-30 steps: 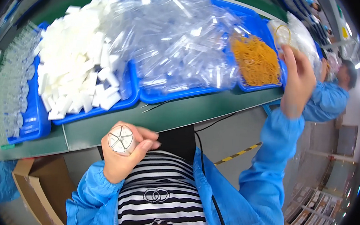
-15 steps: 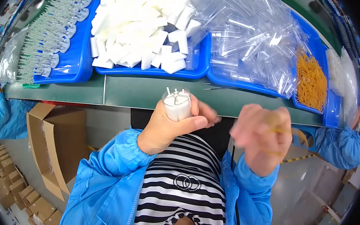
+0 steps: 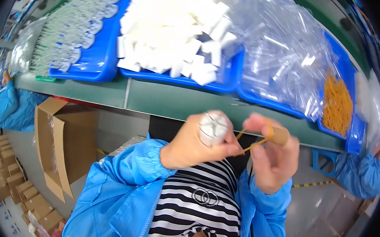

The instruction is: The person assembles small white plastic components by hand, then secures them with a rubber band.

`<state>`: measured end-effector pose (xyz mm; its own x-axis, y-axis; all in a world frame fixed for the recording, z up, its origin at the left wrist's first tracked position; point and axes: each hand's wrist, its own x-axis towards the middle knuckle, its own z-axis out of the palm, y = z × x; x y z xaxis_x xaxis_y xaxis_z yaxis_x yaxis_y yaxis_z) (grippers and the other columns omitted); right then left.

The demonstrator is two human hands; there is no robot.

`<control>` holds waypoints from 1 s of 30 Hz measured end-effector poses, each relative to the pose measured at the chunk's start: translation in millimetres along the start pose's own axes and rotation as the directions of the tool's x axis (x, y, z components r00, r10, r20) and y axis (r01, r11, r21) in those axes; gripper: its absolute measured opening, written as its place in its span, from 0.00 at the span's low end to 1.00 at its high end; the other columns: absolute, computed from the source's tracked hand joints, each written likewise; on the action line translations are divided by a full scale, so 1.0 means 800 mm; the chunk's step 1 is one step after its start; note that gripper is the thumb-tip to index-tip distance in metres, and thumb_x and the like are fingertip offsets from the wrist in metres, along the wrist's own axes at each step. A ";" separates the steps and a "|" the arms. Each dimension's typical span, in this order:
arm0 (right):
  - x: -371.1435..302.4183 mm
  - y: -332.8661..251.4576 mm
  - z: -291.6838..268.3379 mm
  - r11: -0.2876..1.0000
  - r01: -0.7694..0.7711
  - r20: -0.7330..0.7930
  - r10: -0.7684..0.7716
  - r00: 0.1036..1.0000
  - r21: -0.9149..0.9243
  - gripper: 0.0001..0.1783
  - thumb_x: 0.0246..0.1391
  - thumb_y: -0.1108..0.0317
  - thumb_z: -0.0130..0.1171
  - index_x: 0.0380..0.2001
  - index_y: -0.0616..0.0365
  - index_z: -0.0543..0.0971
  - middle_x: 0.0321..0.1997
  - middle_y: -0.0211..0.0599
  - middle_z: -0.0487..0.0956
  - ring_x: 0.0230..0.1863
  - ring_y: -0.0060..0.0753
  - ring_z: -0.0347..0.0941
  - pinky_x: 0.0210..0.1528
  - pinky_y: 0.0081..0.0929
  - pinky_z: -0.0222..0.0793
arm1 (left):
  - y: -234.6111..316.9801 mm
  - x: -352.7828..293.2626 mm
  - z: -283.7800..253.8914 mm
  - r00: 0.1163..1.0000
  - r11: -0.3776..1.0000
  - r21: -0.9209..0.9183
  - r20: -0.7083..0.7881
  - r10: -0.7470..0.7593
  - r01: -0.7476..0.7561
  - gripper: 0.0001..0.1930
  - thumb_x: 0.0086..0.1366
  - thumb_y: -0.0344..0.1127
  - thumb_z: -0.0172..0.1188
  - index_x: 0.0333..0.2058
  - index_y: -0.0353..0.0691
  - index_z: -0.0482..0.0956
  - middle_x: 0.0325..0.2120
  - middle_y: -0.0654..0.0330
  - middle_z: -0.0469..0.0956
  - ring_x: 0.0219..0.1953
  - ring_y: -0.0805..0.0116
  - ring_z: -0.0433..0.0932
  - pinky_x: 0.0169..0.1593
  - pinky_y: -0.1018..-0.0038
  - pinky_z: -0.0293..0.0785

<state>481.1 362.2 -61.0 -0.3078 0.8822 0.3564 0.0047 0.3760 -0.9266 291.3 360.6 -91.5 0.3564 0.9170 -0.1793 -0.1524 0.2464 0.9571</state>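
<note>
My left hand (image 3: 186, 146) is closed round a bundle of white pieces (image 3: 213, 128), whose round end faces up with dark gaps splitting it into segments. An orange rubber band (image 3: 255, 145) runs stretched between the left fingertips and my right hand (image 3: 277, 160). The right fingers are bent, with the band looped over them; motion blurs them somewhat. Both hands are over the near edge of the green table (image 3: 164, 102), close together.
White foam blocks (image 3: 166, 30) fill a blue tray. Clear plastic sleeves (image 3: 286, 54) lie to its right, then a heap of orange rubber bands (image 3: 336, 106). Pale green-white pieces (image 3: 67, 26) stand at far left. An open cardboard box (image 3: 77, 138) is below; co-workers in blue sit either side.
My right hand has come closer to my left, and the rubber band is now stretched between them. The bundle has tipped so its end shows more fully. The view has shifted slightly.
</note>
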 end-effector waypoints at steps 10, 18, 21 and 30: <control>-0.003 -0.007 -0.034 0.613 0.331 0.444 0.036 0.895 -0.717 0.37 0.40 0.37 0.69 0.42 0.59 0.79 0.43 0.41 0.81 0.50 0.42 0.78 0.67 0.57 0.52 | 0.007 -0.015 -0.006 0.963 0.938 0.282 0.229 0.140 -0.203 0.18 0.49 0.32 0.72 0.37 0.36 0.75 0.27 0.52 0.79 0.30 0.54 0.81 0.36 0.66 0.76; -0.020 -0.030 -0.027 0.865 0.124 -0.015 -0.134 0.991 0.486 0.25 0.64 0.49 0.52 0.51 0.58 0.79 0.45 0.37 0.81 0.50 0.34 0.74 0.55 0.36 0.59 | 0.031 -0.014 0.002 0.870 0.919 -0.019 -0.330 0.367 -0.394 0.17 0.54 0.29 0.73 0.41 0.38 0.77 0.27 0.65 0.76 0.28 0.80 0.75 0.31 0.80 0.70; 0.001 -0.028 -0.006 0.988 -0.087 -0.638 0.150 0.756 0.129 0.36 0.62 0.45 0.55 0.60 0.65 0.69 0.58 0.44 0.75 0.56 0.38 0.73 0.65 0.40 0.57 | 0.013 -0.002 0.027 0.555 0.523 0.236 0.089 0.827 -0.819 0.21 0.52 0.30 0.71 0.46 0.37 0.79 0.28 0.57 0.76 0.27 0.62 0.77 0.29 0.71 0.71; -0.037 -0.036 -0.009 0.941 -0.231 -0.066 0.222 0.973 -0.247 0.64 0.31 0.36 0.76 0.64 0.70 0.64 0.59 0.53 0.72 0.58 0.43 0.71 0.60 0.38 0.65 | 0.034 -0.013 0.020 0.918 0.757 0.521 0.178 0.355 -0.394 0.43 0.52 0.32 0.67 0.68 0.41 0.59 0.25 0.55 0.80 0.26 0.55 0.81 0.31 0.63 0.77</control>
<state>497.1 327.5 -44.1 -0.2361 0.9603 0.1488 0.3108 0.2197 -0.9247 298.5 352.4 -60.1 0.4372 0.8731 0.2160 0.2240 -0.3383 0.9140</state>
